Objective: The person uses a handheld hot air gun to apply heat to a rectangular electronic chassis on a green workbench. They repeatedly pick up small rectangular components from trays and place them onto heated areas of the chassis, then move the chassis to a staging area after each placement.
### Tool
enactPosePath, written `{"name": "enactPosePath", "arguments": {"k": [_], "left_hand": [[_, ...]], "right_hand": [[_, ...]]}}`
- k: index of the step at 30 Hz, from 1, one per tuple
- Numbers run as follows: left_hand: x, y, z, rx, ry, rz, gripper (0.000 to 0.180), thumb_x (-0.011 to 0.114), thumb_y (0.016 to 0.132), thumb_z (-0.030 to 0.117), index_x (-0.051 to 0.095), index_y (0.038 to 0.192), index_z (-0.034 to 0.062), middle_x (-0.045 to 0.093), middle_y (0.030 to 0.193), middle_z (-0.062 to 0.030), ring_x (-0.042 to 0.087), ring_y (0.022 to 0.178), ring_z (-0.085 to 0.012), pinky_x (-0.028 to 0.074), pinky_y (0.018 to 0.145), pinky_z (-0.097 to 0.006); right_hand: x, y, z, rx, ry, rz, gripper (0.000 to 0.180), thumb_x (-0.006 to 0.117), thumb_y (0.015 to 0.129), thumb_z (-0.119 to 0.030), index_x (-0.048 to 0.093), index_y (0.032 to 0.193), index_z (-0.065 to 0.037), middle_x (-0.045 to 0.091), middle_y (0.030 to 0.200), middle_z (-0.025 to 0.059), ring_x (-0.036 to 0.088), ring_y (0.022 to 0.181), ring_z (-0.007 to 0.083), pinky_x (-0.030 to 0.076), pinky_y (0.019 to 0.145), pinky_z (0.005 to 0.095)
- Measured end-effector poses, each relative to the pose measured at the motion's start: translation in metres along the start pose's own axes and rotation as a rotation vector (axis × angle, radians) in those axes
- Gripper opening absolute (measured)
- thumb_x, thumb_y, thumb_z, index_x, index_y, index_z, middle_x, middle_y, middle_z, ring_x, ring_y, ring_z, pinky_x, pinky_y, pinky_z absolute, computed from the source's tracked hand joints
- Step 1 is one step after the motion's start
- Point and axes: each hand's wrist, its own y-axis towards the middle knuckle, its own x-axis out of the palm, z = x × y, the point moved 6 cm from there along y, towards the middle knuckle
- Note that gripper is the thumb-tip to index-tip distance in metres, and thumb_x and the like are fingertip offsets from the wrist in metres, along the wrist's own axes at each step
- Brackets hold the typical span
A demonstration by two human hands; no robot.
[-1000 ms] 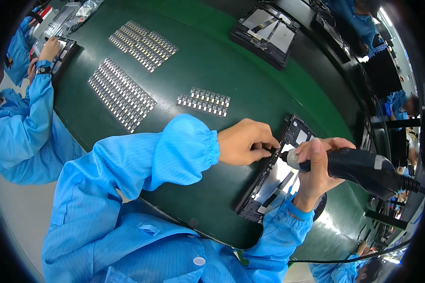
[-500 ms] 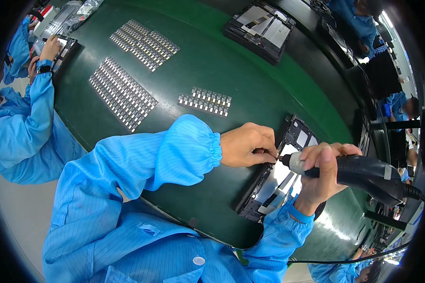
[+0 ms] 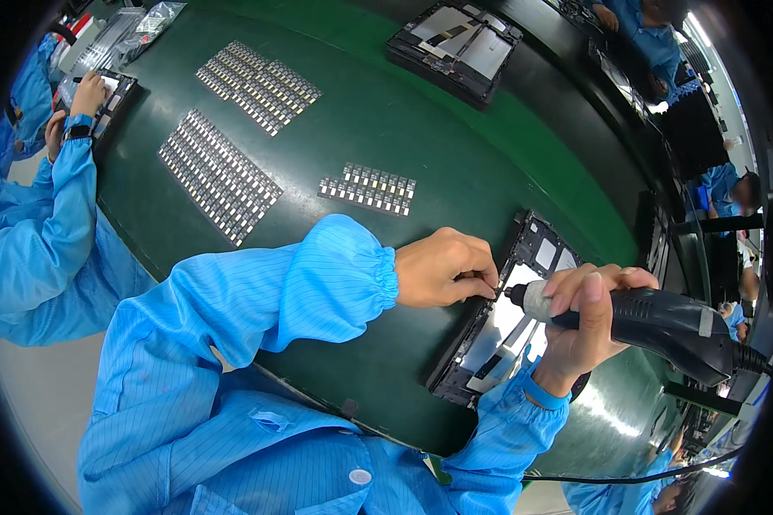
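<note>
- One co-worker point(image 3: 34, 266) in blue, at my far left, has both hands at a flat dark unit point(image 3: 116, 99).
- Next I see two large blocks of small parts point(image 3: 223, 176), light and dark in close rows, on the green table point(image 3: 343, 369); a smaller batch point(image 3: 369, 189) lies nearer the hands.
- The left hand point(image 3: 442, 268) has thumb and fingertips drawn close together at the device's left edge, right by the driver's tip — whether something tiny sits between them, I cannot tell.
- Beyond it, at the top, rests a second open unit point(image 3: 455, 47).
- The black device point(image 3: 487, 333) lies slantwise on the table, open side up, partly under the right wrist. Its frame is matt black; bright silvery panels fill the middle, a dark strip crosses the lower part, and small pale rectangles mark the upper end.
- On my right, the right hand point(image 3: 584, 322) wraps its fingers around a black electric screwdriver point(image 3: 666, 330) — whitish collar point(image 3: 537, 302) in front, ribbed cable end point(image 3: 750, 356) behind — pointing left across the device.
</note>
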Motion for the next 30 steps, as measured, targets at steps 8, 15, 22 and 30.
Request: {"name": "enactPosePath", "arguments": {"k": [8, 15, 22, 30], "left_hand": [[-0.001, -0.002, 0.000, 0.005, 0.001, 0.028, 0.012, 0.070, 0.076, 0.009, 0.064, 0.081, 0.0005, 0.061, 0.077, -0.0091, 0.060, 0.061, -0.0204, 0.045, 0.053, -0.030], [-0.004, -0.001, -0.001, -0.080, -0.057, 0.022, 0.024, 0.075, 0.072, 0.015, 0.063, 0.088, 0.0017, 0.058, 0.079, -0.0089, 0.058, 0.059, -0.0196, 0.045, 0.049, -0.030], [0.013, -0.015, 0.015, 0.204, 0.464, -0.043, 0.034, 0.067, 0.079, 0.033, 0.063, 0.100, 0.0073, 0.054, 0.080, -0.0066, 0.058, 0.058, -0.0236, 0.048, 0.050, -0.035], [0.018, -0.015, 0.011, 0.154, 0.498, -0.090, 0.035, 0.064, 0.080, 0.036, 0.063, 0.102, 0.0082, 0.053, 0.080, -0.0061, 0.058, 0.059, -0.0244, 0.048, 0.050, -0.036]], "right_hand": [[0.003, -0.002, 0.004, 0.028, 0.002, 0.012, 0.040, 0.065, 0.078, 0.001, 0.036, 0.104, -0.007, 0.052, 0.055, 0.0073, 0.053, 0.045, 0.0171, 0.050, 0.050, 0.0320], [0.002, -0.001, 0.004, 0.006, -0.018, 0.010, 0.039, 0.063, 0.079, 0.003, 0.037, 0.106, -0.007, 0.051, 0.055, 0.0070, 0.053, 0.045, 0.0170, 0.049, 0.050, 0.0320], [-0.007, 0.013, 0.016, -0.003, -0.055, 0.073, 0.036, 0.062, 0.078, 0.008, 0.042, 0.106, -0.003, 0.053, 0.055, 0.0093, 0.052, 0.044, 0.0171, 0.049, 0.050, 0.0323], [-0.010, 0.013, 0.024, -0.019, -0.059, 0.071, 0.033, 0.063, 0.078, 0.007, 0.044, 0.103, -0.002, 0.055, 0.056, 0.0096, 0.052, 0.045, 0.0165, 0.049, 0.050, 0.0323]]}}
